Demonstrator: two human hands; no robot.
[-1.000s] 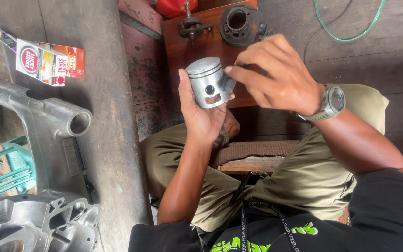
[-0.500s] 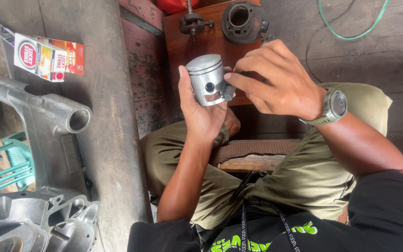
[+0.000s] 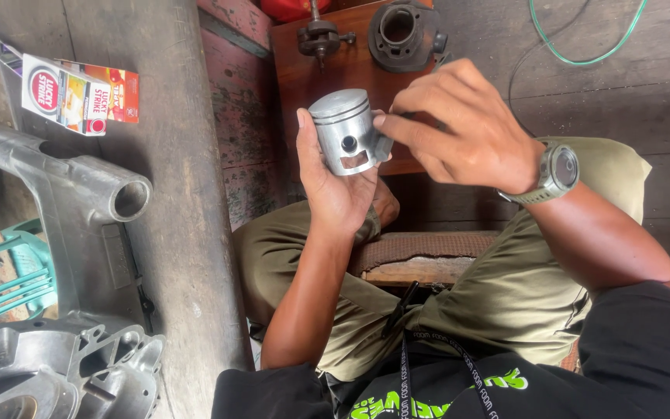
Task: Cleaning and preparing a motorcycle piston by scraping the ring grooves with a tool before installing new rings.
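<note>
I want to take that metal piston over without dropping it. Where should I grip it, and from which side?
Probably best by the round crown end of the piston, coming from above, away from the person. The left hand cups the skirt from below and the right hand covers its right side, so only the top and the left wall are bare.

A small red-and-white carton [image 3: 79, 91] lies far left; a grey metal casting [image 3: 79, 190] sits nearer, a dark engine cylinder [image 3: 403, 32] beyond.

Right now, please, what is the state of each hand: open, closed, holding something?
Left hand: closed in a grip around the silver metal cylindrical piston, held upright.
Right hand: fingertips touch the piston's side; what they pinch cannot be told.
</note>
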